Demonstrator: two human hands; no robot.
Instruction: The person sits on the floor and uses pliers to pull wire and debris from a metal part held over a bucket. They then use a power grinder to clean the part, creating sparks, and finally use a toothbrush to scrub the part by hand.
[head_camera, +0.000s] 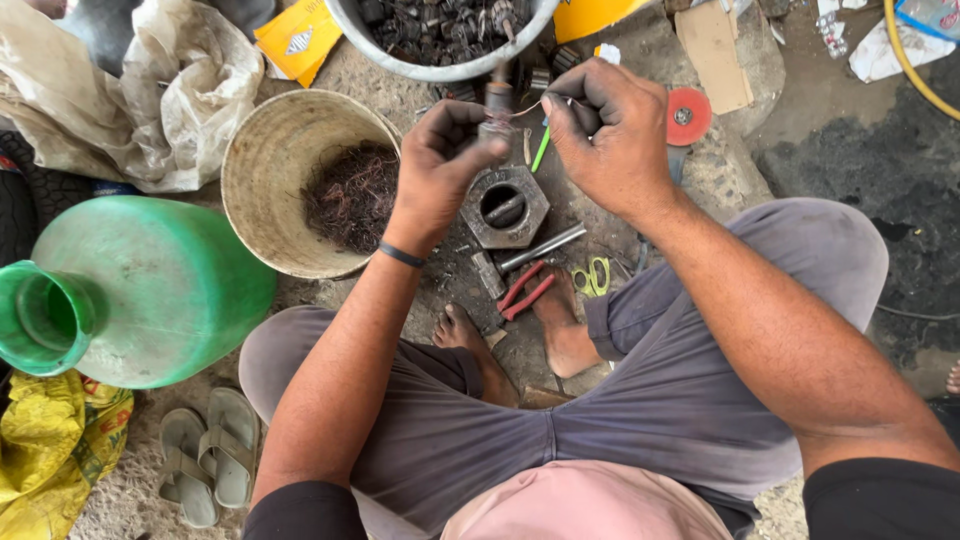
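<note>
My left hand (440, 160) grips a small dark motor armature (497, 108), holding it upright above a big hexagonal metal nut (505, 207) on the ground. My right hand (605, 130) pinches a thin copper wire (530, 108) that runs from the armature's top, and also holds a slim dark tool. Both hands are grimy. I sit cross-legged with bare feet just below the nut.
A cream bucket (270, 140) holding tangled copper wire stands left. A metal basin (440, 68) of dark armatures sits at the top. A green jug (150, 290) lies at left. Red-handled pliers (525, 293), yellow scissors (592, 277), a steel rod (545, 246), a red disc (688, 115) and sandals (208, 455) lie around.
</note>
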